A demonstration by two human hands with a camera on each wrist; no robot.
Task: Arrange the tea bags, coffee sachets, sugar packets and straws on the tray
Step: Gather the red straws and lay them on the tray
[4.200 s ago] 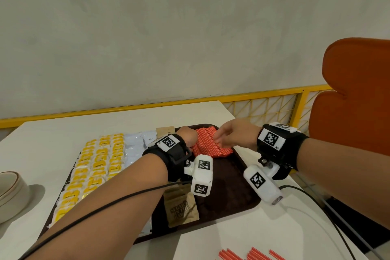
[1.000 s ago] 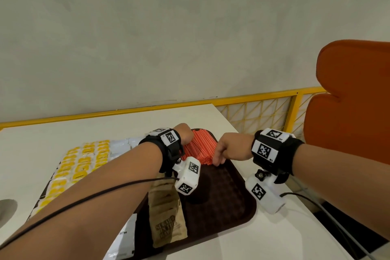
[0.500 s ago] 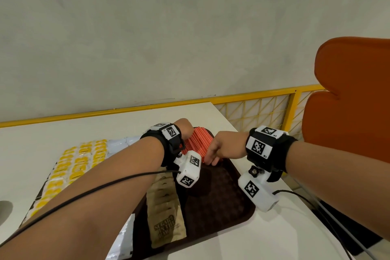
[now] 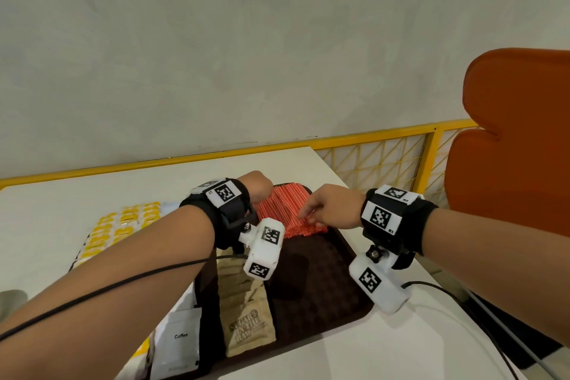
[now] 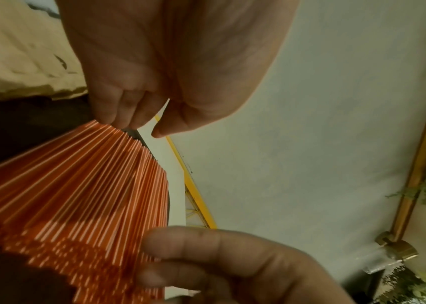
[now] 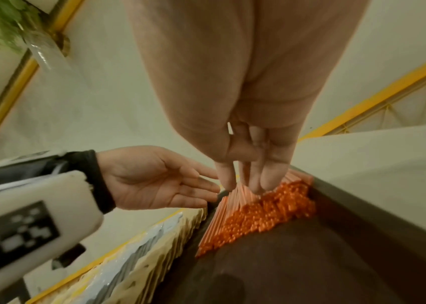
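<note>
A stack of red straws (image 4: 287, 210) lies at the far right end of the dark brown tray (image 4: 324, 296). My left hand (image 4: 259, 191) is at the stack's far left corner, with straight fingers (image 5: 118, 115) touching the straw ends. My right hand (image 4: 320, 210) rests on the near ends of the straws (image 6: 258, 211), its fingers (image 6: 266, 181) extended downward onto them. Neither hand holds anything. Brown sugar packets (image 4: 246, 318), white coffee sachets (image 4: 179, 339) and yellow tea bags (image 4: 123, 225) lie in rows to the left on the tray.
The tray lies on a white table (image 4: 77, 194) whose right edge runs just beyond the tray. An orange chair (image 4: 518, 148) stands at the right and a yellow railing (image 4: 385, 139) runs behind. Camera cables (image 4: 462, 302) trail over the table's near right part.
My right hand's fingers have gone from curled at the near end of the straws to stretched out onto them. My left hand has stayed at the far end.
</note>
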